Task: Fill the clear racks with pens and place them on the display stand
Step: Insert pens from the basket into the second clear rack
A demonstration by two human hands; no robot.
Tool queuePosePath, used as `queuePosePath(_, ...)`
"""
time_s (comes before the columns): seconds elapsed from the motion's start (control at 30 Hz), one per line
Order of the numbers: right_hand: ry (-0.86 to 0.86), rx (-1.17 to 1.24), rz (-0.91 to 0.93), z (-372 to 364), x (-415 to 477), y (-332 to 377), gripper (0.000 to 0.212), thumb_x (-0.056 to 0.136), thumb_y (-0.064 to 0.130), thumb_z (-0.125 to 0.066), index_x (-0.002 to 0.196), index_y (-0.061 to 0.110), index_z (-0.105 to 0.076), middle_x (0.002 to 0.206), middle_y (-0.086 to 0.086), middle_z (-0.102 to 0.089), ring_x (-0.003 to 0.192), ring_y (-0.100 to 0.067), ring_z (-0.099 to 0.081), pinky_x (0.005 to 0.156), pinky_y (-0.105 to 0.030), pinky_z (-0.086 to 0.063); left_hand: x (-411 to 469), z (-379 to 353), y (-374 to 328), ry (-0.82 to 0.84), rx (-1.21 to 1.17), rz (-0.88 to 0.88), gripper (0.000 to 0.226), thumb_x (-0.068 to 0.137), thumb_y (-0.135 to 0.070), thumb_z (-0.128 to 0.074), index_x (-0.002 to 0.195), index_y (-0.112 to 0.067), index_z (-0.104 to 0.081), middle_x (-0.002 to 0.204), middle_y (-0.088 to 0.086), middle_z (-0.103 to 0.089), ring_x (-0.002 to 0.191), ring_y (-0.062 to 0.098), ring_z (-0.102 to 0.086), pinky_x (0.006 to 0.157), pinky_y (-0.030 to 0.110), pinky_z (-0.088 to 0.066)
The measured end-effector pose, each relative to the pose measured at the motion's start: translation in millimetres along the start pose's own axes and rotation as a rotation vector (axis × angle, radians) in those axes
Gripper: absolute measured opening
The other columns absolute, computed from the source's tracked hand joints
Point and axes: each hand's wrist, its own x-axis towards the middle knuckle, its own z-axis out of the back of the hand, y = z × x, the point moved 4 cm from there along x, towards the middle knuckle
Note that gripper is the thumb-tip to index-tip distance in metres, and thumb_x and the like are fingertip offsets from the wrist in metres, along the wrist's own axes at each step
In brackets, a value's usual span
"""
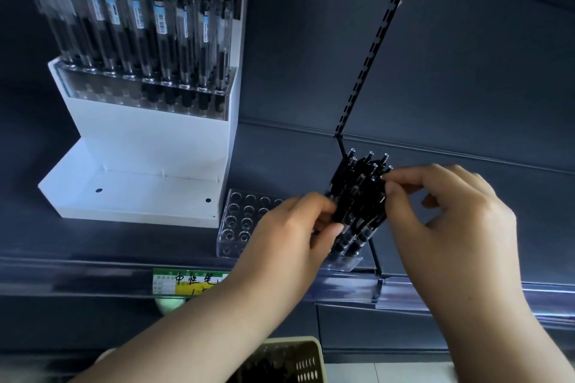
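Seating black pens point(357, 202) in the clear rack point(239, 224) on the shelf beside the white display stand point(149, 146). Left hand point(298, 227) clamps the bundle, right hand point(441, 205) pinches one top. Light, slick barrels; grip mid-barrel.

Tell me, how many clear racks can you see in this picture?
2. One clear rack, partly filled, lies on the shelf under the left hand. The other clear rack, full of pens, sits on the white stand. More may be hidden behind it.
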Motion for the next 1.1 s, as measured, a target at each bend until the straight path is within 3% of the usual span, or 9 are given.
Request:
queuePosePath(0.17, -0.003, -0.001, -0.001, 2, -1, -3, 0.009, 0.081, 0.013, -0.063, 0.081, 0.020, -0.069, 0.071, 0.010, -0.054, 0.073, -0.018, -0.048, 0.062, -0.020, -0.027, -1, -2, 1, 0.003, -0.001, 0.025, 0.012, 0.080, -0.014, -0.072, 0.090, -0.012, -0.067, 0.083, -0.005, -0.065, 0.081, 0.004, -0.054, 0.072, 0.005, -0.040)
queuePosePath(0.27, -0.002, 0.003, 0.005, 3, 0, -2, 0.010, 0.079, 0.018, -0.059, 0.080, 0.020, -0.069, 0.071, 0.009, -0.054, 0.073, -0.018, -0.048, 0.062, -0.020, -0.027, -2, -3, 1, 0.034, 0.020, 0.025, 0.012, 0.082, -0.016, -0.070, 0.093, -0.014, -0.067, 0.086, -0.005, -0.065, 0.074, 0.003, -0.055, 0.071, 0.006, -0.040)
queuePosePath(0.47, 0.020, 0.023, 0.068, -3, -3, 15, 0.007, 0.081, 0.012, -0.065, 0.083, 0.018, -0.070, 0.074, 0.003, -0.061, 0.075, -0.024, -0.051, 0.066, -0.027, -0.036, -7, 3, -2, 0.108, 0.108, 0.007, 0.019, 0.088, -0.025, -0.063, 0.106, -0.019, -0.063, 0.097, -0.003, -0.062, 0.087, 0.014, -0.058, 0.077, 0.024, -0.044)
queuePosePath(0.67, -0.024, 0.005, 0.144, 2, -13, 35, 0.014, 0.082, 0.015, -0.059, 0.088, 0.013, -0.071, 0.080, -0.001, -0.064, 0.078, -0.025, -0.051, 0.071, -0.025, -0.035, -16, 35, -16, 0.097, 0.484, -0.159, 0.030, 0.075, -0.019, -0.077, 0.101, -0.006, -0.069, 0.093, 0.009, -0.070, 0.084, 0.029, -0.067, 0.070, 0.036, -0.055)
queuePosePath(0.87, 0.064, -0.018, 0.251, -1, -53, 54, 0.010, 0.080, 0.009, -0.065, 0.089, 0.009, -0.071, 0.084, -0.006, -0.066, 0.077, -0.029, -0.054, 0.071, -0.034, -0.046, -53, 69, -26, 0.156, 0.632, -0.168, 0.039, 0.070, -0.021, -0.079, 0.104, -0.005, -0.070, 0.100, 0.008, -0.070, 0.093, 0.028, -0.067, 0.078, 0.037, -0.055)
queuePosePath(1.0, 0.196, -0.008, 0.222, -2, -97, 59, 0.013, 0.077, 0.007, -0.069, 0.090, 0.007, -0.071, 0.084, -0.008, -0.065, 0.079, -0.032, -0.057, 0.070, -0.038, -0.050, -97, 89, -34, 0.191, 0.678, -0.142, 0.044, 0.070, -0.024, -0.080, 0.109, -0.008, -0.069, 0.108, 0.006, -0.069, 0.100, 0.025, -0.066, 0.088, 0.038, -0.051)
queuePosePath(1.1, 0.283, 0.006, 0.205, 4, -126, 64, 0.015, 0.078, 0.005, -0.068, 0.093, 0.007, -0.071, 0.085, -0.008, -0.065, 0.082, -0.031, -0.058, 0.072, -0.038, -0.051, -129, 104, -45, 0.256, 0.690, -0.081, 0.046, 0.091, -0.033, -0.057, 0.133, -0.017, -0.051, 0.135, -0.001, -0.053, 0.126, 0.018, -0.047, 0.108, 0.032, -0.032)
